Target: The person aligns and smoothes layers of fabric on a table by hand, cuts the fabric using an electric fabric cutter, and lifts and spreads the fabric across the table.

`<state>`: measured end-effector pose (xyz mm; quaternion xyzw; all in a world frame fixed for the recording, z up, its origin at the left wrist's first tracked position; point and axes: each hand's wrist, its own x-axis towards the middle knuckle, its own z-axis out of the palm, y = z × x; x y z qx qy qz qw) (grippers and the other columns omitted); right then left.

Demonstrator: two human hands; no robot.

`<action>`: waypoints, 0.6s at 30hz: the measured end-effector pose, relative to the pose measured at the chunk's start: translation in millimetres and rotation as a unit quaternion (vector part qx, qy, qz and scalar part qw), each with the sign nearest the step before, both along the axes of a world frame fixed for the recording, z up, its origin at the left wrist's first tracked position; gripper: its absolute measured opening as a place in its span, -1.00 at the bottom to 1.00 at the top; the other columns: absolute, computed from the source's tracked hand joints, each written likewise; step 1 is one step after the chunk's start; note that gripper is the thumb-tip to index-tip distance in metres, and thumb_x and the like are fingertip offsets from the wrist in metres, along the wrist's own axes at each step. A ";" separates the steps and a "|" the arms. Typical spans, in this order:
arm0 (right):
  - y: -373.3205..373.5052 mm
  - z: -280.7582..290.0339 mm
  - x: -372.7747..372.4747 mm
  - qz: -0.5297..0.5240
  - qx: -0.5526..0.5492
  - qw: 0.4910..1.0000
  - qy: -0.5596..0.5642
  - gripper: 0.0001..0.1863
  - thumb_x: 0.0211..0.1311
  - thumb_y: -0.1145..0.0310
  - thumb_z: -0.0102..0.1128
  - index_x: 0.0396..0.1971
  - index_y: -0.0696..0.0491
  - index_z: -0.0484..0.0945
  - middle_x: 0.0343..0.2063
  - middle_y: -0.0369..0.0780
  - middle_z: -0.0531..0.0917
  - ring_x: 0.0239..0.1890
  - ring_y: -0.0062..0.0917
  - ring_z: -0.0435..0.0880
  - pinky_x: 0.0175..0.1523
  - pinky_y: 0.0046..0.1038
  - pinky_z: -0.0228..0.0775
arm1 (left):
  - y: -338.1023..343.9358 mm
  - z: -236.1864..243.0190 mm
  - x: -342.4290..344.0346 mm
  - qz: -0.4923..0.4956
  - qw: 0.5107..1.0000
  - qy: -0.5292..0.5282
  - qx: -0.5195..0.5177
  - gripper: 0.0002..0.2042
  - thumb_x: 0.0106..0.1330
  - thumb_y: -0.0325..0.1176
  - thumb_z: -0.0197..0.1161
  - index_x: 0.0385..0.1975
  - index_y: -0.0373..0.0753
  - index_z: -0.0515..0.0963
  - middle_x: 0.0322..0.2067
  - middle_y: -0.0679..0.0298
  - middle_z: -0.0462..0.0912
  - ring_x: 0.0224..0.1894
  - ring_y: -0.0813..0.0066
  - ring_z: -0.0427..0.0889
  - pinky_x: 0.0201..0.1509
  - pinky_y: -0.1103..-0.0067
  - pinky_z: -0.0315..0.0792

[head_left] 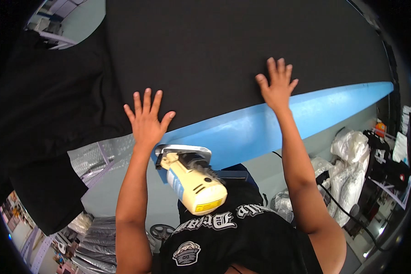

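Note:
Black fabric [205, 59] lies spread over a light-blue table [233, 137], its near edge running at a slant along the table's front. My left hand [147, 121] rests on the fabric with its fingers spread, near that edge. Farther right and a little farther away, my right hand [276, 86] presses on the fabric too, fingers apart. Neither hand holds anything. Just to the right of my left wrist, a cream electric fabric cutter [194, 182] with a metal base sits at the table's front edge, close to my body. Its blade cannot be made out.
More black cloth [55, 100] hangs in folds off the table's left end. Plastic-wrapped bundles [349, 169] stand on the right, and wrapped stacks [93, 246] lie at lower left. A black cable [347, 212] runs past my right arm.

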<state>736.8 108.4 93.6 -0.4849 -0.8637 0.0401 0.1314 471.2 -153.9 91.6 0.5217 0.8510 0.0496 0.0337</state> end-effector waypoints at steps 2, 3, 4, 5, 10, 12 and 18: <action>3.8 -21.7 9.7 -0.015 -0.003 0.997 -0.070 -0.25 0.20 -0.32 -0.13 0.33 -0.24 0.18 0.37 -0.15 0.08 0.42 -0.10 -0.12 0.29 0.30 -0.49 | -1.7 1.1 -0.8 0.001 1.000 0.008 -0.002 -0.34 0.21 0.24 0.03 0.29 0.08 0.26 0.35 0.24 0.12 0.42 0.05 -0.09 0.34 -0.11 -0.30; 3.9 -23.6 12.4 -0.018 -0.011 0.996 -0.085 -0.23 0.20 -0.34 -0.16 0.33 -0.22 0.16 0.37 -0.14 0.07 0.43 -0.09 -0.14 0.30 0.30 -0.48 | -1.5 -1.4 -0.7 0.002 1.000 0.010 -0.004 -0.34 0.22 0.23 0.04 0.29 0.08 0.26 0.35 0.25 0.12 0.42 0.06 -0.10 0.35 -0.11 -0.31; 4.0 -19.7 8.8 -0.013 -0.038 0.996 -0.075 -0.22 0.19 -0.34 -0.16 0.33 -0.21 0.16 0.37 -0.14 0.06 0.43 -0.09 -0.15 0.30 0.30 -0.48 | -1.4 -3.6 -5.7 -0.001 1.000 0.014 0.000 -0.34 0.22 0.22 0.04 0.29 0.08 0.25 0.35 0.26 0.11 0.43 0.07 -0.11 0.35 -0.11 -0.31; 5.2 -15.0 6.0 -0.007 -0.065 0.996 -0.065 -0.21 0.19 -0.34 -0.16 0.33 -0.20 0.16 0.38 -0.14 0.05 0.43 -0.09 -0.15 0.30 0.29 -0.48 | -3.8 -5.5 -7.6 -0.001 1.000 0.017 0.000 -0.34 0.22 0.22 0.04 0.29 0.08 0.25 0.35 0.26 0.11 0.43 0.07 -0.11 0.35 -0.11 -0.31; 33.5 -21.3 41.3 -0.093 -0.009 0.995 -0.043 -0.20 0.20 -0.36 -0.20 0.35 -0.21 0.13 0.38 -0.10 0.02 0.43 -0.07 -0.17 0.33 0.22 -0.49 | -7.8 -5.2 -4.6 0.000 1.000 0.008 0.009 -0.34 0.21 0.21 0.07 0.29 0.09 0.25 0.36 0.27 0.10 0.43 0.09 -0.13 0.34 -0.12 -0.32; 31.6 -26.1 37.1 -0.099 -0.030 0.993 -0.059 -0.19 0.19 -0.36 -0.21 0.35 -0.21 0.11 0.39 -0.09 0.00 0.43 -0.08 -0.17 0.33 0.22 -0.49 | -9.0 -8.3 -6.9 0.002 1.000 0.016 0.004 -0.34 0.20 0.20 0.08 0.29 0.08 0.25 0.36 0.27 0.10 0.43 0.09 -0.13 0.34 -0.14 -0.32; -16.8 12.9 28.9 -0.070 -0.069 0.992 0.082 -0.31 0.27 -0.17 -0.06 0.25 0.00 0.27 0.29 0.02 0.20 0.37 -0.06 0.06 0.34 0.11 -0.22 | -6.1 -11.0 -6.7 -0.008 0.999 -0.002 0.031 -0.35 0.23 0.17 0.07 0.28 0.01 0.27 0.34 0.24 0.13 0.42 0.07 -0.08 0.33 -0.15 -0.31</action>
